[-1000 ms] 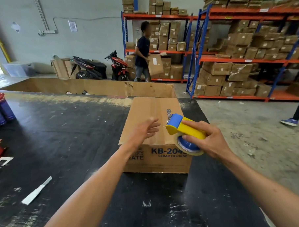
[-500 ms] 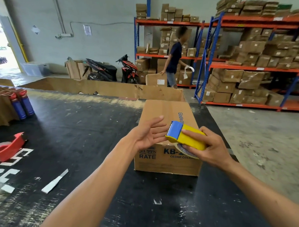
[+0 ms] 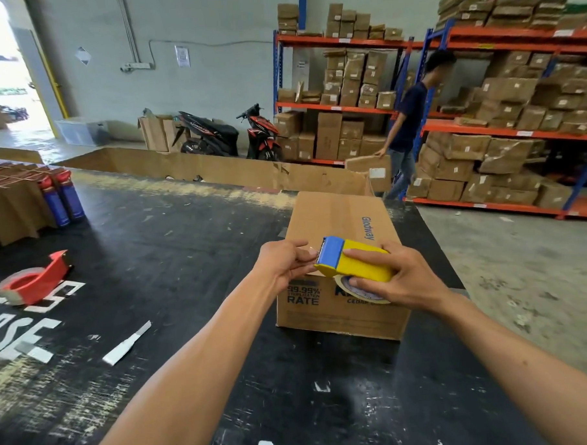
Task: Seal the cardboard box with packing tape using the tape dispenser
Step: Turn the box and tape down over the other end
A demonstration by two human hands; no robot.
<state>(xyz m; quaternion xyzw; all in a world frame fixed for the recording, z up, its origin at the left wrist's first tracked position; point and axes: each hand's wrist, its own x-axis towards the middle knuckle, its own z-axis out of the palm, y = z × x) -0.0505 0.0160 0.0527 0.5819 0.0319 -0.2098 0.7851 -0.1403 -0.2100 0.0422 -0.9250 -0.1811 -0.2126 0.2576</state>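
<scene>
The cardboard box (image 3: 340, 240) sits on the black surface (image 3: 159, 261) straight ahead of the person, with its long axis running from 6 o'clock toward 12 o'clock, away from the body. Its top flaps look closed; a glossy band seems to run along the middle seam, but I cannot tell for sure whether that is tape already laid.

The right hand (image 3: 399, 278) grips the tape dispenser (image 3: 351, 262), fingers curled over the yellow body and thumb under the roll, and holds it over the box's near edge. The dispenser's blue toothed end points toward 9 o'clock, straight at the left hand (image 3: 284, 263). That hand has its fingers curled in at the blade, seemingly pinching at the loose tape end, though the tape itself is too thin to make out.

What matters for the coming move is that the dispenser lies crosswise to the box. The seam runs toward 12 o'clock from both hands, so I judge the dispenser must swing a quarter turn to line up with it. The right hand is the one placed to pull along it, while the left hand, just beside the near edge, can press the tape end down there.
</scene>
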